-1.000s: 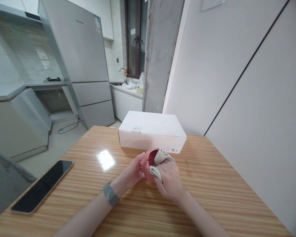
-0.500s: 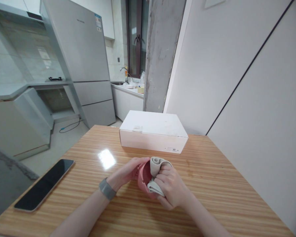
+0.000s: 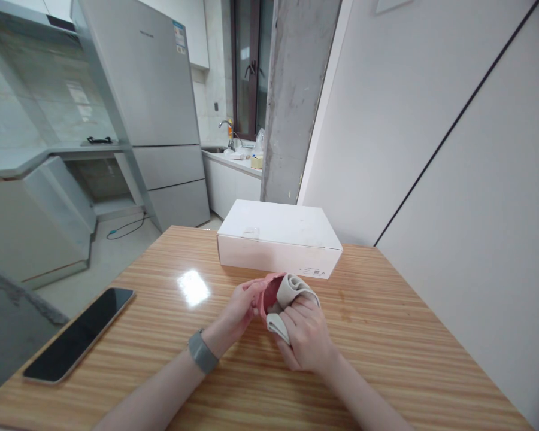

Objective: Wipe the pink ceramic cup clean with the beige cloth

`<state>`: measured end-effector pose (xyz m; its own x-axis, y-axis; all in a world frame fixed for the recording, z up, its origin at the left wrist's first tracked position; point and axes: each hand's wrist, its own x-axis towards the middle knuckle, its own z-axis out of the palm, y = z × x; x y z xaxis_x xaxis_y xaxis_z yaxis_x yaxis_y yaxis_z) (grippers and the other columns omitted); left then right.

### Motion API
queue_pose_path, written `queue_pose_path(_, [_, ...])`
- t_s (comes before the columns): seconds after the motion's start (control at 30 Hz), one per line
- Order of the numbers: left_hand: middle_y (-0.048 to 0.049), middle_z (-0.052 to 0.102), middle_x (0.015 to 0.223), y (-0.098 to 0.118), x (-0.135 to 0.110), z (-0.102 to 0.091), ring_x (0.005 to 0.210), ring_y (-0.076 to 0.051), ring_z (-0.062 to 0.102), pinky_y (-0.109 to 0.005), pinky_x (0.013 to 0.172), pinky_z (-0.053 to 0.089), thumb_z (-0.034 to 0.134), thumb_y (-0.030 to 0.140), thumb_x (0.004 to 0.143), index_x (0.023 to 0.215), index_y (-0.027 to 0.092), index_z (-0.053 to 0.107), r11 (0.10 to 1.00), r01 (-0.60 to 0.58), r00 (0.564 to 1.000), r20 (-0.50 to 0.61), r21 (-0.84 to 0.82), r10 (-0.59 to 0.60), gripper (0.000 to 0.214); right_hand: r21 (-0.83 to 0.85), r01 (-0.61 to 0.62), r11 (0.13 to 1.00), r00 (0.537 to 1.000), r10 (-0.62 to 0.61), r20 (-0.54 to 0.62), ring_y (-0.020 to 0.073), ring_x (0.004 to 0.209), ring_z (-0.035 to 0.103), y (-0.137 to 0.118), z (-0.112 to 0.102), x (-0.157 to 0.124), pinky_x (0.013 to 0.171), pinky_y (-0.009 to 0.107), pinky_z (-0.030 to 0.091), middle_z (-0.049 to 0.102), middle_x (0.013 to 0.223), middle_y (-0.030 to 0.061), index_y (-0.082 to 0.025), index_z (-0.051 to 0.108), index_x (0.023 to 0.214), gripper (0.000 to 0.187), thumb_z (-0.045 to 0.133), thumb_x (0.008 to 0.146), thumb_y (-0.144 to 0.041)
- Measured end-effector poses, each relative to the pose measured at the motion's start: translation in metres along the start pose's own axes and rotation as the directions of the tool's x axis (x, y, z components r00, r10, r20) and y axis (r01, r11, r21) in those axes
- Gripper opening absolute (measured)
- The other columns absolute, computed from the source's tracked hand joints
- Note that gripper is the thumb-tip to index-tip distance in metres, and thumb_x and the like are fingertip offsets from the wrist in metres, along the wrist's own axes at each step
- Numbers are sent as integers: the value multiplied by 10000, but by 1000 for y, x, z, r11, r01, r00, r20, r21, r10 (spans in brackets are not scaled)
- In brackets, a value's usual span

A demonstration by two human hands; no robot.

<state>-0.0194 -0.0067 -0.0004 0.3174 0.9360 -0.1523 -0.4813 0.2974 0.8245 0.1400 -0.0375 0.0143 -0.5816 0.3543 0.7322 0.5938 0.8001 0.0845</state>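
Observation:
A pink, hollow, cup-like container (image 3: 270, 294) is tilted with its mouth toward the right, above the wooden table. My left hand (image 3: 239, 308), a grey band on its wrist, grips the container's left side, fingers partly hidden behind it. In my right hand (image 3: 309, 336) is a folded beige cloth (image 3: 295, 288), bunched under closed fingers. Part of the cloth reaches into the container's mouth and rests against its inside. The right fingertips are hidden by the cloth and the hand itself. Whether the container's underside touches the table cannot be seen.
A white cardboard box (image 3: 278, 230) stands just beyond my hands on the wooden table (image 3: 408, 359). On the left lies a black-screened phone (image 3: 81, 335). Past the table are a grey refrigerator (image 3: 155, 96), a concrete pillar (image 3: 291, 102) and a sink counter (image 3: 233, 173).
Both hands have shifted slightly away from me and to the right, carrying the pink container and the cloth closer to the box. The container's mouth has turned a little.

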Motion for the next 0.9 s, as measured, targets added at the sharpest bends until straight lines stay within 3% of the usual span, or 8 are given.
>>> queue_pose_path(0.1, [-61, 722, 1000, -5, -1, 6, 837, -164, 622, -236, 682, 440, 671, 393, 813, 1086, 169, 704, 997, -61, 998, -17, -37, 61, 355, -98, -104, 990, 988, 91, -125, 190, 526, 456, -7, 5, 2, 638, 356, 368, 556, 531, 48, -190, 559, 613, 271, 439, 856, -207])
queue_pose_path(0.17, [-71, 717, 1054, -7, -3, 10, 899, -181, 631, -241, 711, 456, 663, 367, 821, 1132, 171, 691, 993, -76, 997, 6, -86, 77, 368, -89, -107, 990, 982, 91, -167, 183, 512, 435, -6, 5, 3, 619, 350, 348, 537, 519, 35, -197, 549, 616, 265, 443, 859, -192])
queue_pose_path(0.37, [-95, 713, 1091, -1, -9, 15, 963, -186, 629, -257, 805, 483, 611, 383, 873, 1175, 131, 679, 959, 80, 986, 160, -272, -37, 399, 10, -17, 1000, 991, 18, -134, 175, 505, 390, 5, -3, 1, 553, 337, 302, 497, 501, 22, -218, 495, 580, 244, 458, 822, -214])
queue_pose_path(0.5, [-48, 716, 881, 9, -9, 4, 749, -140, 620, -229, 642, 469, 649, 397, 850, 1135, 153, 691, 990, 119, 984, 142, -76, -108, 378, 68, 106, 992, 991, -99, -89, 173, 491, 358, 7, -7, 0, 548, 341, 315, 475, 480, 14, -226, 476, 567, 196, 456, 761, -227])
queue_pose_path(0.63, [-31, 668, 714, 16, -9, -8, 594, -126, 575, -236, 538, 455, 685, 444, 806, 904, 122, 710, 975, 152, 983, 81, 163, -167, 337, 92, 135, 987, 988, -128, -81, 170, 477, 345, 8, -8, 1, 536, 337, 309, 467, 469, 10, -234, 452, 555, 178, 456, 732, -212])
queue_pose_path(0.77, [-32, 652, 650, 16, -9, -8, 552, -122, 566, -225, 502, 439, 731, 405, 759, 768, 112, 685, 976, 132, 986, 74, 175, -146, 296, 86, 147, 985, 987, -139, -85, 173, 476, 353, 10, -8, -1, 544, 336, 324, 466, 469, 10, -239, 444, 566, 172, 447, 735, -214])
queue_pose_path(0.9, [-40, 661, 645, 16, -10, -4, 524, -121, 566, -236, 505, 461, 770, 390, 715, 770, 102, 689, 983, 94, 993, 59, 158, -104, 304, 63, 96, 993, 995, -94, -43, 181, 502, 408, 9, -7, -2, 613, 345, 392, 509, 496, 22, -225, 485, 586, 178, 445, 760, -225])
